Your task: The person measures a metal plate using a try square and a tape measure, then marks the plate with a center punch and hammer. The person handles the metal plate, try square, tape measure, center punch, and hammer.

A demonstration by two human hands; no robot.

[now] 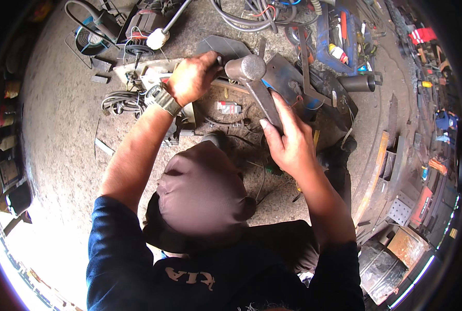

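Note:
My right hand (291, 136) grips the handle of a hammer (264, 98). Its heavy metal head is raised beside my left hand. My left hand (193, 78), with a watch on the wrist, is closed next to a dark grey metal plate (223, 45). Whatever its fingers pinch is too hidden to name. Just right of the hammer head sits a grey metal piece (282, 71) with a blue part below it. A flat steel square (307, 72) lies across that area. Under my hands rests a small red and white box (228, 107).
A blue tray of tools (322, 49) stands at the far right, near a short steel pipe (358, 83). Coiled black cable (124, 102) lies left of my left wrist. A power tool with a black disc (139, 47) sits at the far left. Metal bars line the right side.

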